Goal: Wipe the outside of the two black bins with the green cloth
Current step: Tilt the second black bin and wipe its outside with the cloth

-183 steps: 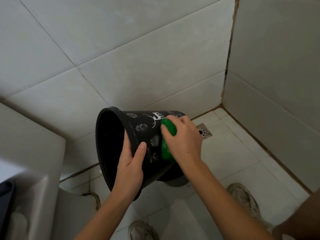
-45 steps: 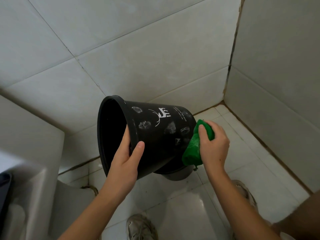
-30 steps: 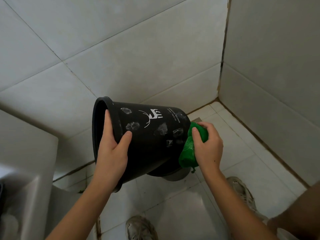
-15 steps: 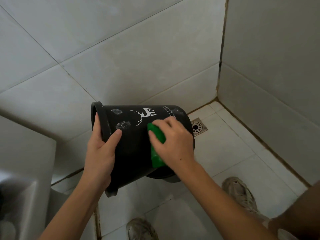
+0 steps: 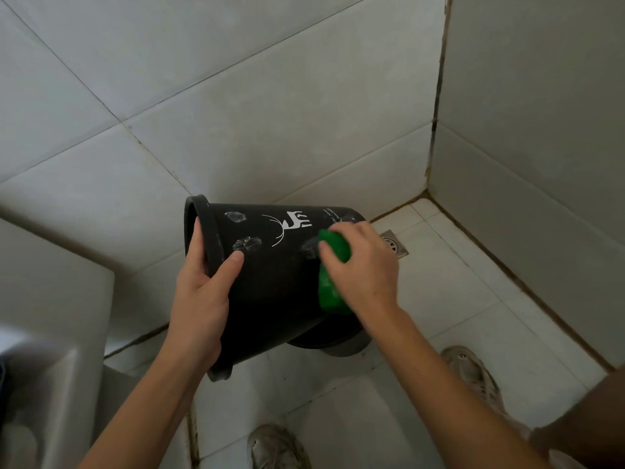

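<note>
Left hand (image 5: 199, 299): grips the rim of the tilted black bin (image 5: 270, 282), thumb on the outer wall, fingers curled over the lip into the mouth.
Right hand (image 5: 363, 265): fingers curled over the bunched green cloth (image 5: 333, 275), pressing it against the bin's side wall towards the base end.
Black bin: held off the floor and tipped on its side, mouth to the left, base to the right; a white deer print and a few pale smudges show on the upper wall.
Second bin (image 5: 334, 340): only a dark rim and a grey edge show beneath the held one, on the floor; I take it for the other bin but cannot be sure.
Step in hand: wiping the first bin's outside, mid-wall.
Next move: by my judgement, a sweep towards the smudges near the rim, with the left hand turning the bin to bring up unwiped wall.
Count: two hands, one cloth, one bin plainly seen and one partly hidden, one floor drain (image 5: 394, 247), two shoes.
Surround: tiled floor (image 5: 456, 299) and tiled walls, far right corner.
</note>
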A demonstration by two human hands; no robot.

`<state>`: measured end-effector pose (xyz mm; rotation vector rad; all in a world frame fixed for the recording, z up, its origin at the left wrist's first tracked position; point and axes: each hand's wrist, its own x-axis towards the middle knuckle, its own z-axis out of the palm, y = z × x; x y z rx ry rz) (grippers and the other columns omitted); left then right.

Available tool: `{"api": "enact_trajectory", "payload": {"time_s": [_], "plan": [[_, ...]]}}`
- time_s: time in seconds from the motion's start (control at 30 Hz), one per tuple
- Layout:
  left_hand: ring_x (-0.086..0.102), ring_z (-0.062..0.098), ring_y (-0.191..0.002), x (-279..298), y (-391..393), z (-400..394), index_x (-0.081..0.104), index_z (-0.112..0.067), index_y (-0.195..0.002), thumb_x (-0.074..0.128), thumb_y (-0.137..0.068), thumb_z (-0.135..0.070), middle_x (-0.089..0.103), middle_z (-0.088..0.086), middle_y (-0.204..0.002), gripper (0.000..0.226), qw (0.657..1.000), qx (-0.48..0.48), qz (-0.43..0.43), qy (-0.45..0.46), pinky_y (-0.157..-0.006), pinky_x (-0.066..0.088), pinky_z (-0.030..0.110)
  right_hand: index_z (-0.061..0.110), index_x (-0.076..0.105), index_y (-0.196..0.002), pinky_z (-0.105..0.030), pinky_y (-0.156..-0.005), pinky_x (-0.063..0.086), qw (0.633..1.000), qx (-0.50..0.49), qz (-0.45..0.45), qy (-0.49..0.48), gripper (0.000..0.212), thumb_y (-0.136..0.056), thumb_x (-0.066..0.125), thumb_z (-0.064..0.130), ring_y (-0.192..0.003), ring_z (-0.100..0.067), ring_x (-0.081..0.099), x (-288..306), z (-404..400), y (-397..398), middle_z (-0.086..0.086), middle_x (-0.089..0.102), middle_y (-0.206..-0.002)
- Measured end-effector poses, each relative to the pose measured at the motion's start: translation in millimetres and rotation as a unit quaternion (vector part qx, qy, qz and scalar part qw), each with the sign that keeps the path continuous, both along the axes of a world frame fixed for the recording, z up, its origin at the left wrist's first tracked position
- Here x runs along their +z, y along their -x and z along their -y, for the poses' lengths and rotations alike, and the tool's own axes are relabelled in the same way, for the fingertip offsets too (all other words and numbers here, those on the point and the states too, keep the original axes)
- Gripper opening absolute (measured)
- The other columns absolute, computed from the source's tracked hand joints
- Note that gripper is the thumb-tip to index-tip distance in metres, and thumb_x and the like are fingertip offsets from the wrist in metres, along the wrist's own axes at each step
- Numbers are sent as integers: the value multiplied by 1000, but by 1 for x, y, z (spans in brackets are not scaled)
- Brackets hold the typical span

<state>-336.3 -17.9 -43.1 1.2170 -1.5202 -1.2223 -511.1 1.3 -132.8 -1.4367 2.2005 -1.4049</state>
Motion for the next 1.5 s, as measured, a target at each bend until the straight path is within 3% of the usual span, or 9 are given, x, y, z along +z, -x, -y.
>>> {"api": "enact_trajectory", "payload": {"time_s": [0.13, 0.37, 0.6, 0.8, 0.9, 1.13, 1.33, 1.43, 1.5], "plan": [[67, 16, -109, 1, -2, 0, 37, -34, -148, 48, -98, -4, 65, -2, -128, 59, 1000, -4, -12, -11, -77, 57, 23, 20, 68, -101, -18, -63, 39, 993, 85, -44, 76, 32, -85, 52, 43, -77, -11, 56, 12, -8, -26, 1, 61, -90], [64, 15, -114, -1, 0, -1, 35, -35, -149, 51, -97, -5, 61, -3, -133, 61, 1000, 5, -4, -5, -87, 56, 24, 24, 65, -110, -26, -69, 30, 992, -65, 45, -96, 27, -91, 57, 40, -89, -19, 56, -7, 16, 39, -1, 61, -102], [67, 16, -110, 3, 1, 0, 35, -33, -149, 48, -97, -3, 63, -1, -130, 61, 1000, -1, -20, -16, -83, 58, 30, 24, 67, -108, -26, -67, 43, 981, 165, -83, 56, 26, -87, 63, 39, -84, -13, 57, 37, 8, -16, 2, 61, -95], [66, 11, -109, 4, 2, -4, 35, -35, -149, 50, -97, -5, 64, -6, -129, 62, 1000, 18, -5, -11, -91, 56, 32, 31, 66, -108, -28, -69, 34, 995, -7, 8, -97, 24, -89, 57, 43, -96, -24, 59, -7, 24, 45, 0, 63, -102], [67, 11, -108, 5, 5, -3, 35, -37, -149, 50, -97, -6, 65, -8, -125, 62, 1000, 19, -6, -15, -92, 56, 34, 30, 67, -108, -29, -68, 36, 993, -41, 37, -104, 24, -88, 58, 41, -94, -24, 59, -15, 15, 49, 0, 62, -100], [68, 12, -105, 8, 5, -1, 39, -39, -146, 49, -97, -4, 68, -11, -119, 61, 999, 19, -14, -22, -84, 59, 32, 26, 68, -109, -24, -71, 42, 986, 152, -51, 54, 29, -86, 63, 41, -87, -13, 58, 25, 8, -11, 4, 62, -97], [67, 10, -107, 7, 8, -4, 35, -38, -148, 51, -97, -5, 66, -11, -122, 63, 999, 26, -10, -21, -95, 54, 39, 30, 67, -108, -28, -69, 36, 994, -37, 56, -83, 24, -88, 58, 41, -93, -21, 59, -23, 21, 49, 0, 65, -102], [67, 11, -108, 5, 8, -2, 36, -35, -149, 50, -97, -2, 66, -6, -125, 63, 999, 30, -11, -20, -91, 56, 31, 29, 68, -107, -28, -70, 38, 988, -88, 89, -85, 24, -87, 59, 40, -94, -24, 59, -28, 18, 49, -1, 64, -103], [67, 13, -108, 5, 9, -1, 35, -34, -149, 50, -97, -1, 65, -2, -128, 63, 999, 29, -12, -25, -90, 56, 31, 26, 68, -108, -26, -68, 33, 995, -67, 47, -55, 26, -88, 60, 40, -89, -20, 58, -16, 16, 29, 0, 63, -101]]}}
